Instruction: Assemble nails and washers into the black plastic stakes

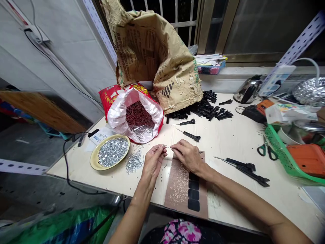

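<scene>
One brown mat (pixel 175 200), pale-speckled, at the bottom middle of the frame. At centre, left hand (pixel 154 157) with fingertips pinched on a small shiny piece (pixel 165 146), too tiny to identify; right hand (pixel 190 156) over the mat, fingers narrow on a thin metal pin (pixel 169 147) pointing toward it. Left of centre, loose washers (pixel 134 161) beside a washer-filled yellow bowl (pixel 94 162). Lower right, black-handled tools (pixel 247 173). Farther, upper middle, red bag (pixel 109 101) of dark-red sticks (pixel 138 115), then brown paper sack (pixel 177 81).
</scene>
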The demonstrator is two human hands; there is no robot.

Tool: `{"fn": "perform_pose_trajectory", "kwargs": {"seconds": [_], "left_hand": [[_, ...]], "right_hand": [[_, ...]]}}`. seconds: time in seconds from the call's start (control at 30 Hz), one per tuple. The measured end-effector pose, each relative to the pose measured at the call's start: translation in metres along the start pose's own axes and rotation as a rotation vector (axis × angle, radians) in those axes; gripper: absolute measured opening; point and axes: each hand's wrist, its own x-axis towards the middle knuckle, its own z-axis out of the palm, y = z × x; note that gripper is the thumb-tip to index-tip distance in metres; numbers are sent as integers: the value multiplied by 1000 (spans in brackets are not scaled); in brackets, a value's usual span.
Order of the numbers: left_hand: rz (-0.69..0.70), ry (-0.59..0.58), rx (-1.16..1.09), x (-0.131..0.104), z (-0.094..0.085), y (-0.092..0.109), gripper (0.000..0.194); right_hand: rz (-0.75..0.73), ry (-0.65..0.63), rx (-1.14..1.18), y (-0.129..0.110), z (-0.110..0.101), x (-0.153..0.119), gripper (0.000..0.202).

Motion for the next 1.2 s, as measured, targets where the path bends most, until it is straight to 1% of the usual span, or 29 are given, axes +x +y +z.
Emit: {"fn": "perform_pose_trajectory", "kwargs": {"seconds": [0.13, 0.23, 0.4, 0.6, 0.73, 0.9, 1.0, 1.1, 1.2], "left_hand": [[10, 0, -3, -2, 3, -2, 35], [21, -13, 15, -2, 3, -5, 35], [49, -30, 94, -2, 5, -8, 38], [55, -48, 159, -4, 8, -13, 34], [66, -65, 204, -5, 10, -14, 34], [71, -85, 252, -6, 11, -16, 32], [70, -108, 266, -6, 12, -17, 32], [69, -143, 297, -6, 14, -20, 31], [32, -175, 346, -7, 17, -30, 30]], "right_hand": [[-12, 5, -14, 1, -4, -3, 23], [-21, 16, -72, 0, -5, -6, 22], [-53, 99, -211, -4, -6, -11, 20], [-99, 191, -336, -2, -7, -18, 19], [-73, 172, -337, 1, -6, -22, 23], [-45, 161, -326, 4, -5, -27, 24], [33, 88, -249, 6, -6, -28, 26], [146, -8, -34, 9, -10, -30, 24], [209, -32, 96, 16, -18, -40, 18]]}}
